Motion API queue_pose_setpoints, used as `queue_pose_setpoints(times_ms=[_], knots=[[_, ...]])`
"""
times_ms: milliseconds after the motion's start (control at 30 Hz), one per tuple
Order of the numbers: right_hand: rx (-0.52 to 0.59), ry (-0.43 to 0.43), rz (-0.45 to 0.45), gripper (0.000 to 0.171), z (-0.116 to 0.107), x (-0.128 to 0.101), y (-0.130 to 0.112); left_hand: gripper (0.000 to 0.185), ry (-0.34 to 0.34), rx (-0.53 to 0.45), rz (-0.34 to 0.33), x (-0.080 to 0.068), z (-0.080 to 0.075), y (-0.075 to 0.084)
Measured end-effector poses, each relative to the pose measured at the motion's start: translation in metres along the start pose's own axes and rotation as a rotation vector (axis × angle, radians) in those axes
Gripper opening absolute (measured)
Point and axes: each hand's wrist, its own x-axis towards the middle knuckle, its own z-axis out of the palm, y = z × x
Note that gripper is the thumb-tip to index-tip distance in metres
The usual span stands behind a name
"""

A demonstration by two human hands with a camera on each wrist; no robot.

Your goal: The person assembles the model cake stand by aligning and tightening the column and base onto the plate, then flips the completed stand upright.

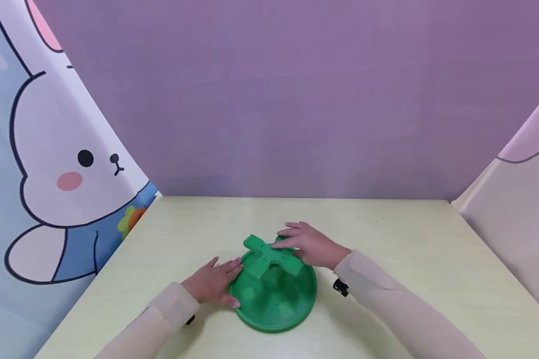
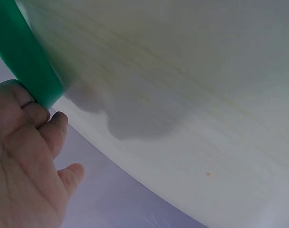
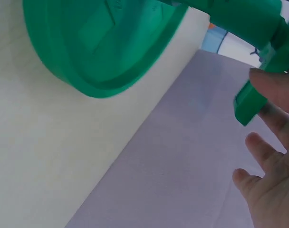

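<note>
A round green bowl (image 1: pixel 276 309) with inner compartments sits on the pale yellow table (image 1: pixel 386 239), near its front. A green cross-shaped piece (image 1: pixel 269 255) lies tilted over the bowl's top. My left hand (image 1: pixel 222 281) lies flat on the table with straight fingers pressed against the bowl's left rim (image 2: pixel 33 66). My right hand (image 1: pixel 296 240) grips the cross piece's right arm. In the right wrist view its thumb (image 3: pixel 273 88) presses the end of that arm (image 3: pixel 249 107), with the other fingers spread below. The bowl (image 3: pixel 101 42) shows there at upper left.
A purple backdrop (image 1: pixel 296 99) closes off the table's far edge. A cartoon rabbit curtain (image 1: pixel 58 164) hangs along the left side and a pale curtain (image 1: pixel 516 219) along the right. Bare tabletop surrounds the bowl on all sides.
</note>
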Motion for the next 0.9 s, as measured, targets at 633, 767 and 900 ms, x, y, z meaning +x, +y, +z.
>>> queue_pose_setpoints(times_ms=[633,767,900], knots=[[0.006,0.008,-0.073,0.033,-0.002,0.003,0.012,0.090,0.003,-0.026,-0.017,0.009,-0.004,0.004],[0.026,0.019,-0.084,0.031,-0.003,0.003,0.015,0.090,0.007,-0.020,-0.021,0.011,-0.004,0.004],[0.090,-0.004,-0.041,0.031,-0.003,0.002,0.016,0.090,0.004,-0.011,-0.031,0.013,-0.005,0.005]])
